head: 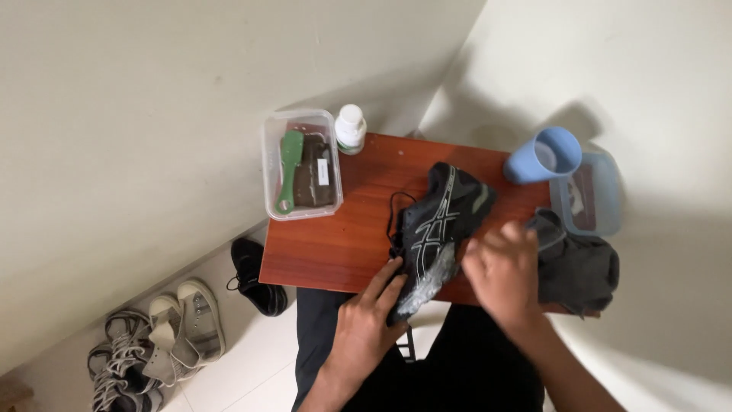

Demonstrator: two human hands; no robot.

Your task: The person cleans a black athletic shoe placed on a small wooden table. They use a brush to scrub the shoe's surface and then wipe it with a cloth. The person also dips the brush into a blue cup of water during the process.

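Head view: your left hand [364, 320] clamps the black sneaker's [436, 229] toe at the worktop's [335, 244] near edge; your right hand [503, 271], fingers curled, grip unclear, hovers beside it, touching a grey cloth [579, 267]. Blue cup [543, 156] and clear box [301, 164] stand behind.

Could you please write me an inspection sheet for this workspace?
Surface: small reddish wooden table, set in a pale-walled corner.
Job's things: black sneaker on its side, foamy patch near the toe; grey cloth beside it.
Clutter: clear box holding a green brush; white bottle; blue cup; lidded container.
Hands: left hand grips the sneaker; right hand blurred, over the sneaker.
Cables: nothing seen.
Surroundings: shoes on the floor.
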